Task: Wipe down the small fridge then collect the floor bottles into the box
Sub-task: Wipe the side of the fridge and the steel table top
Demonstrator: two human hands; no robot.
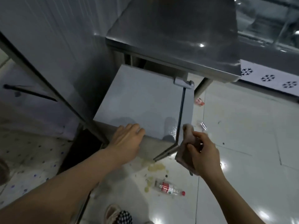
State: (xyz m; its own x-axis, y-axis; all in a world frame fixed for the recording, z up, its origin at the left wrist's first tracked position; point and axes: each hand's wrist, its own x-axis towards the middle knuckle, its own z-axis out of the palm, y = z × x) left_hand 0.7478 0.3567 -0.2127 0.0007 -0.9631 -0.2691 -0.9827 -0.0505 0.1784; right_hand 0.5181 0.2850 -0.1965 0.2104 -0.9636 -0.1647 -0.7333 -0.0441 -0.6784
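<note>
- The right hand (204,152) pinched a folded cloth (186,147) beside the fridge's front corner; the left hand (127,139) lay flat, fingers straight, on the small fridge (139,97).
- Wiping well probably meant bracing with the left and sweeping overlapping strokes across top and door.
- The fridge, pale grey, sat under the steel desk (178,38); a red-labelled bottle (169,188) lay on the stained floor (242,126).

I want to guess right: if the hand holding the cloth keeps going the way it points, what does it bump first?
Probably the small fridge: the right hand points its cloth at the door's front edge, though depth is unclear.
</note>
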